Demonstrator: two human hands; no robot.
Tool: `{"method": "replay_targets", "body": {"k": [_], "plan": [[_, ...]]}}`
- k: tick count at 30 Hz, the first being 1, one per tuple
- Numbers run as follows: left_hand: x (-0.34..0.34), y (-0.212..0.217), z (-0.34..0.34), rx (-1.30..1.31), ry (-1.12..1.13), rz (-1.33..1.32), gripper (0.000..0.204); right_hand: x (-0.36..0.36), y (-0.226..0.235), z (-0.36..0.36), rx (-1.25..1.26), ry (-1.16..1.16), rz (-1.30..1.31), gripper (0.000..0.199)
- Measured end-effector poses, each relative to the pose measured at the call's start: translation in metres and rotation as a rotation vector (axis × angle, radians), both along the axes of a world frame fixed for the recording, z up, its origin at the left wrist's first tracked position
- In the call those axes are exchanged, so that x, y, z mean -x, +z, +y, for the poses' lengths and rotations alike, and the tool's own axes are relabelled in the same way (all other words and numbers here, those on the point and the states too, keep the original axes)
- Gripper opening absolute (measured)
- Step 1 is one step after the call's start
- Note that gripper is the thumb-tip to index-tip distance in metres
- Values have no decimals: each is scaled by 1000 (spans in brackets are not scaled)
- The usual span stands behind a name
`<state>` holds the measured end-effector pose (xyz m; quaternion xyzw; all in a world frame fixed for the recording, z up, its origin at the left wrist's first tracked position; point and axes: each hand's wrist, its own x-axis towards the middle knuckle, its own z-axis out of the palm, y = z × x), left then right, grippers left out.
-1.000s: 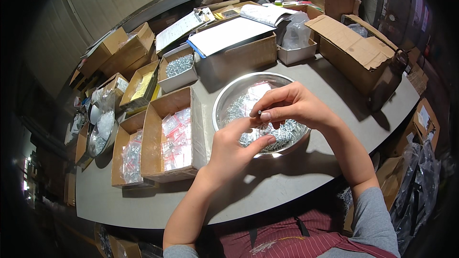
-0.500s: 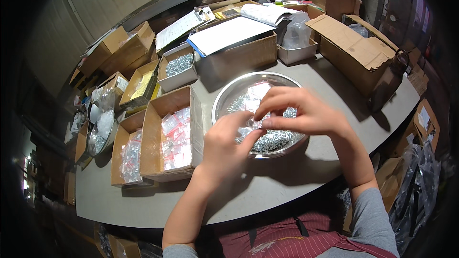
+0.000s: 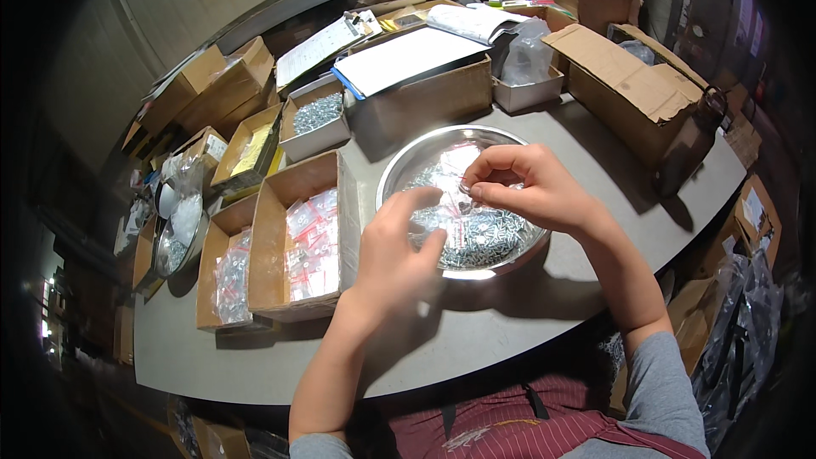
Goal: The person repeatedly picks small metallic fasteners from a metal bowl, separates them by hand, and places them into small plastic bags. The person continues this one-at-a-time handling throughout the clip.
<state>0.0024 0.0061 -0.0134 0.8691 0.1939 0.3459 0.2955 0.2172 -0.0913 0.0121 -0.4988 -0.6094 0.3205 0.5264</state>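
A round metal bowl (image 3: 399, 172) stands on the table in front of me, filled with many small silvery screws (image 3: 489, 242) and some small clear plastic bags (image 3: 455, 161). Over its right side is my right hand (image 3: 540, 191), thumb and forefinger pinched together. A tiny shiny bit shows at those fingertips, too small to name. My left hand (image 3: 393, 242), slightly blurred, hovers by the bowl's left rim with thumb and fingers apart and nothing visible in them. Beside it stands a cardboard box (image 3: 270, 246) of small red-edged bags (image 3: 313, 242).
Left of that box is another box of filled bags (image 3: 231, 285). Behind are a white box of screws (image 3: 318, 115), a large box topped with papers (image 3: 416, 59) and a small box holding a plastic bag (image 3: 525, 59). An open carton (image 3: 629, 85) and a dark bottle (image 3: 690, 144) stand right.
My hands have moved apart. The left has drawn back left and its fingers have opened; the right stays pinched above the bowl.
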Motion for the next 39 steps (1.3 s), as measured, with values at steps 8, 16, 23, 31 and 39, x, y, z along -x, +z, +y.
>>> {"method": "replay_targets", "body": {"k": [8,16,23,31,39], "plan": [[8,26,-5,717,-177,-42,23,6,4,-3,188,188,51,16],[9,14,-2,676,-195,-68,11,19,0,-3,172,228,55,19],[7,18,-5,759,-215,-82,13,19,-5,-1,210,194,-23,20],[13,15,9,589,-188,-251,13,18,-2,2,198,171,107,9],[49,17,70,1567,-656,-1199,19,-4,-50,19,85,-215,-928,18]]}}
